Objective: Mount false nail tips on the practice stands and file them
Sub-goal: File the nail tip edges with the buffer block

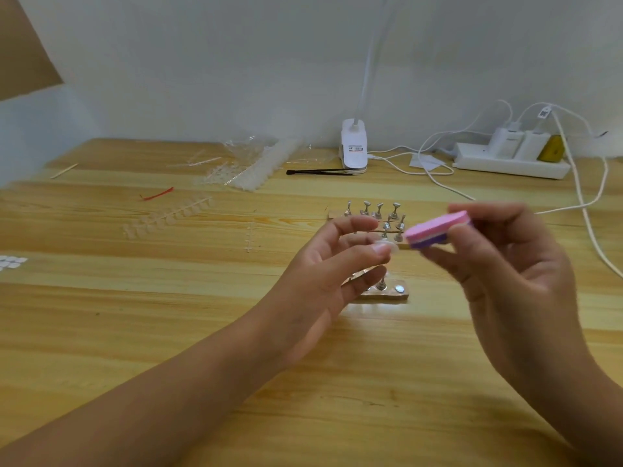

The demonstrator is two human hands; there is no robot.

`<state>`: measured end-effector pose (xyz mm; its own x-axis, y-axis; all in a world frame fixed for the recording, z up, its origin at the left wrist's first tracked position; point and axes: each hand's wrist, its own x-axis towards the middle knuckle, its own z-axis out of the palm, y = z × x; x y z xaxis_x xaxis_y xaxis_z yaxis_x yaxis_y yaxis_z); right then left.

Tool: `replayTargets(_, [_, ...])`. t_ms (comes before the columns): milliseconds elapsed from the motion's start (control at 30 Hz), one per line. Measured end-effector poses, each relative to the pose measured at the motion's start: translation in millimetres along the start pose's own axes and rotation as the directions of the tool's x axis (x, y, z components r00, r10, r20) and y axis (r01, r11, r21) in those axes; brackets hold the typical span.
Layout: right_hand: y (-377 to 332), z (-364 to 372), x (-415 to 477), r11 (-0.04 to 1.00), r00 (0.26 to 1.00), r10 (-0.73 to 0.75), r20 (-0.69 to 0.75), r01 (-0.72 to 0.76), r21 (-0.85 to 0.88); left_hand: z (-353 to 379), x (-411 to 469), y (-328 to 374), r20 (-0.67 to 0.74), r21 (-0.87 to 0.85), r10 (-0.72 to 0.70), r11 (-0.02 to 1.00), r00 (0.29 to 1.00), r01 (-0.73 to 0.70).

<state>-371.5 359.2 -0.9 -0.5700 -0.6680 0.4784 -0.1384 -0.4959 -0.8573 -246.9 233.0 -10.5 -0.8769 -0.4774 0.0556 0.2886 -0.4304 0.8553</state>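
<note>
Two hands above the table [168,315] — left hand [323,264] pinches a clear nail tip [386,247]; right hand [515,274] grips a pink-purple buffer block [435,230]. Practice stands [371,208] sit behind.

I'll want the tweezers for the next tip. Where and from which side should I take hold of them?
Best to take the tweezers at their left end in view, which lies free on the table; the right end sits against the lamp clamp. They lie flat and thin, so come from above, with the grip across both arms.
</note>
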Motion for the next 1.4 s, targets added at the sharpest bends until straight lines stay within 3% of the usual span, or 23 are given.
replayTargets(67, [-2.2,-1.7,1.2,1.000,1.000,-0.018,0.002,0.019,-0.017,-0.6,0.6,-1.5,-0.005,-0.011,-0.009,1.000,1.000,0.009])
replayTargets(267, [2.1,2.0,-2.9,0.990,0.977,0.082,0.198,-0.056,-0.132,0.1,-0.3,-1.0,0.038,0.000,-0.030,1.000,0.999,0.030])
replayTargets(433, [-0.4,-3.4,2.7,0.999,0.998,0.030,0.054,-0.029,-0.024,0.4,-1.2,-1.1,0.044,0.053,-0.003,0.999,0.999,0.001])
replayTargets(600, [-0.3,0.5,-2.1,0.994,0.980,-0.005,0.197,0.026,-0.105,0.4,-2.8,-1.8,0.024,0.130,0.015,0.991,1.000,-0.018])
replayTargets(800, [2.1,-5.9,4.4,0.993,0.994,0.063,0.086,-0.054,-0.104,2.2,-3.3,0.4,0.010,0.161,0.017,0.987,1.000,-0.018])
replayTargets(933, [-0.7,-0.9,-0.1,0.995,0.978,0.051,0.200,-0.033,-0.091,2.6,-3.8,0.1,0.022,0.177,0.025,0.984,0.999,-0.028])
replayTargets(1067, [-0.6,-1.6,1.7,0.994,0.987,0.106,0.121,-0.102,-0.040,1.6,-3.3,-0.4,0.009,0.167,0.027,0.986,1.000,-0.028])
replayTargets(1200, [-0.9,1.4,-1.2,0.991,0.972,0.126,0.200,-0.114,-0.069,1.2,-4.0,-1.8,0.008,0.146,0.039,0.988,0.999,-0.040])
replayTargets(1333, [-0.6,-0.5,0.8,0.995,0.991,0.085,0.105,-0.078,-0.064,3.1,-4.6,-2.5,-0.004,0.145,0.023,0.989,1.000,-0.022])
replayTargets(1400, [-0.6,0.2,0.5,0.991,0.983,0.106,0.151,-0.091,-0.101,3.5,-4.9,-3.3,-0.013,0.143,0.021,0.989,1.000,-0.019])
